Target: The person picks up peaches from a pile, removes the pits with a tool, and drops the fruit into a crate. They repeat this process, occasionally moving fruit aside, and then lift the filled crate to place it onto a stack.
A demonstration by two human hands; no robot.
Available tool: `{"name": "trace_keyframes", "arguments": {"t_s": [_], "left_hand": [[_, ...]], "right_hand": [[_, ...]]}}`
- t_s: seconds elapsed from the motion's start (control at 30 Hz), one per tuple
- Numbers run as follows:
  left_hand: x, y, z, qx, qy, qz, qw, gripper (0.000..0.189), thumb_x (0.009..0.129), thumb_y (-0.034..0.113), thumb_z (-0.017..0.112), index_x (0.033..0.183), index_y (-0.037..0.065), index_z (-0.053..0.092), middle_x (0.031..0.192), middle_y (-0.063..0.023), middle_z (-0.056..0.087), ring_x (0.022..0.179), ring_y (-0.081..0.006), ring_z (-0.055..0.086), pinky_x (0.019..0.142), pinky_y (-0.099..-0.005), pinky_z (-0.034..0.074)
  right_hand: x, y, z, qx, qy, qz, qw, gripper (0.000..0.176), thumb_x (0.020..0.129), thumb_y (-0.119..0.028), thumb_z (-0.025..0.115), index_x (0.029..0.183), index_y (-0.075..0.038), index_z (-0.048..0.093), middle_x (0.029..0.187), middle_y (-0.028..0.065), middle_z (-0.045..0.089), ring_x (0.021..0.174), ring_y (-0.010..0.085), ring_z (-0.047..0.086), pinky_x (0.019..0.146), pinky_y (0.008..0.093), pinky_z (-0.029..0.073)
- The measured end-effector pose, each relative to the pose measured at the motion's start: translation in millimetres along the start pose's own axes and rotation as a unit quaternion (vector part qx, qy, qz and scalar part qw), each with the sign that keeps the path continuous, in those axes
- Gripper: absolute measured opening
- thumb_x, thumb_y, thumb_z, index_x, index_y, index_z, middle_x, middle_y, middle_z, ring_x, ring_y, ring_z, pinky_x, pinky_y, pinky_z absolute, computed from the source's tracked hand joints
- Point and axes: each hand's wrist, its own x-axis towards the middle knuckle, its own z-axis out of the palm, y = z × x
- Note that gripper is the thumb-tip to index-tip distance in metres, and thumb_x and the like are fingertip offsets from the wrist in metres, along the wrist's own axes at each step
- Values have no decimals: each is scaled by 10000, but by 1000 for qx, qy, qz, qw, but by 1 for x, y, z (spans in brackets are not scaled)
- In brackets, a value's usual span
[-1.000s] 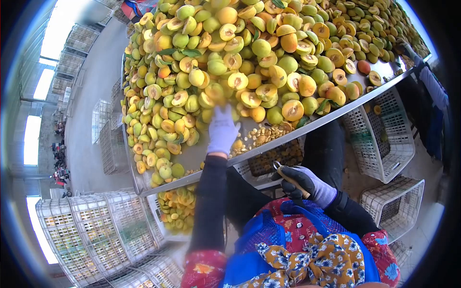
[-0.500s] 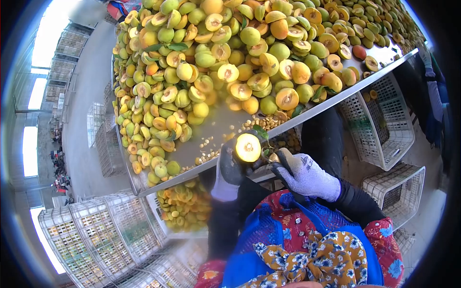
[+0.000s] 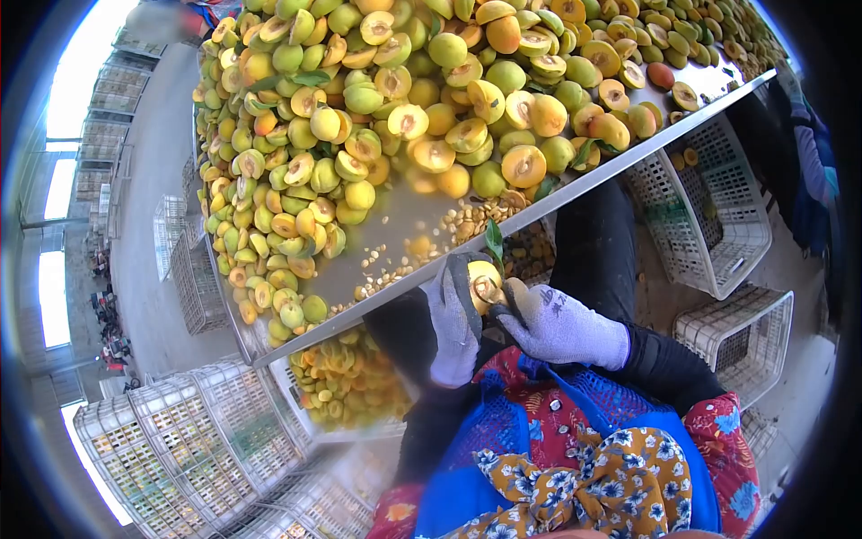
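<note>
My left hand (image 3: pixel 456 305), in a grey-and-lavender work glove, is closed around a halved yellow peach (image 3: pixel 485 286), cut face toward my right hand. A reddish-brown hollow or stone shows in its flesh. My right hand (image 3: pixel 558 325), in the same kind of glove, is closed against the right side of the peach. Whatever its fingers hold is hidden. A green leaf (image 3: pixel 494 241) stands up just behind the fruit. Both hands are in front of the metal table's raised rim (image 3: pixel 395 301), above my lap.
A big heap of peaches (image 3: pixel 359 135), many cut open, covers much of the table. Loose stones (image 3: pixel 480 216) lie near the rim. A crate of peach pieces (image 3: pixel 346 377) is below left; white plastic crates (image 3: pixel 193 440) stand left, others (image 3: pixel 700 207) right. Another person's sleeve (image 3: pixel 813 162) shows far right.
My left hand has turned the peach half toward my right hand. My right hand has moved in from slightly apart to touch it. The whole view has shifted slightly.
</note>
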Motion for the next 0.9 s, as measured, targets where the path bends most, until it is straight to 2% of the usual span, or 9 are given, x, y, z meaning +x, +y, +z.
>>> {"name": "trace_keyframes", "arguments": {"t_s": [0.1,0.17,0.3,0.33,0.4,0.5,0.63,0.77,0.9], "left_hand": [[-2,3,9,-111,49,-112,986,323,873,108,649,1163,-14,577,930,-141,672,826,-260,661,777,-349,522],[-3,11,14,-112,38,-47,992,221,954,142,541,1085,-13,630,907,-138,671,818,-245,652,775,-349,517],[-2,-22,6,192,59,272,941,262,995,167,488,1067,-19,658,893,-152,680,843,-294,651,806,-391,511],[-4,-31,5,191,62,274,941,268,989,176,498,1086,-16,659,930,-156,689,873,-330,646,824,-423,503],[-1,-18,9,105,4,56,993,265,986,177,505,1084,-13,661,930,-145,688,864,-323,644,815,-423,504],[5,-5,13,57,-39,-57,996,248,986,160,497,1056,-11,662,925,-158,691,871,-325,651,789,-425,502],[0,-33,6,229,-62,178,955,210,950,98,526,1095,-20,623,976,-195,663,890,-349,648,761,-421,512],[7,-34,0,286,-171,170,927,341,890,88,591,1201,-48,556,1077,-211,617,983,-369,611,831,-435,500],[4,-29,23,266,-56,132,953,274,898,94,571,1144,-22,593,1034,-230,638,960,-393,618,799,-445,504]], "right_hand": [[7,3,-9,217,-32,50,974,340,982,-334,540,944,3,514,562,45,489,421,185,483,389,320,391],[14,-10,-43,592,-223,360,685,372,1003,-387,517,920,-25,536,567,-5,443,418,104,422,379,265,352],[3,13,-26,796,-250,345,431,432,985,-473,532,911,-48,567,567,-30,433,390,46,367,337,187,280],[5,11,-27,754,-234,356,500,431,987,-468,532,920,-44,567,565,-26,435,389,48,371,335,187,284],[7,-3,-31,660,-192,376,621,429,989,-458,532,939,-34,567,561,-17,439,388,52,379,332,188,292],[5,6,-21,663,-184,428,586,421,1000,-445,516,968,-28,564,561,-14,446,384,55,375,333,193,306],[-7,37,-5,843,-259,358,306,417,996,-435,533,992,-19,567,560,-20,449,376,51,375,331,189,306],[-2,5,-23,701,-154,421,556,403,1023,-405,488,978,-19,590,701,2,532,531,30,468,463,173,383],[-14,43,-1,806,-200,354,430,343,1026,-366,481,1023,-45,602,727,15,554,554,70,514,456,216,406]]}}
